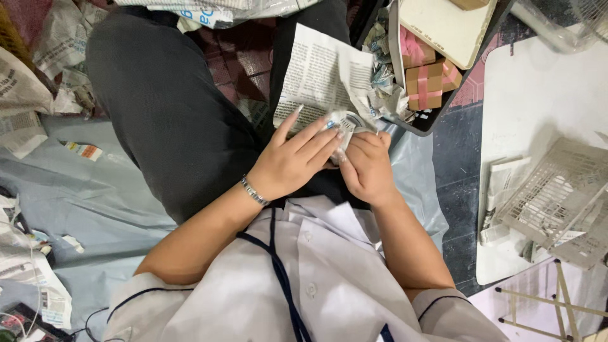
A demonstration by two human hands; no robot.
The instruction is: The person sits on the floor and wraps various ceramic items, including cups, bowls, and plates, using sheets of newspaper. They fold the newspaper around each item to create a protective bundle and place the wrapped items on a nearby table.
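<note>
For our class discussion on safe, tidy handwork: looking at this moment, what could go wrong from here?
1. The tape roll is pinched between the left hand and right hand over the lap; it might slip or stick to the newspaper sheet.
2. The tray of pink-ribboned boxes sits close by; an elbow might knock it.

The newspaper sheet (320, 76) lies on the lap, beyond both hands. The tray (443, 104) stands right of it; ribboned boxes (425, 79) sit inside.
</note>
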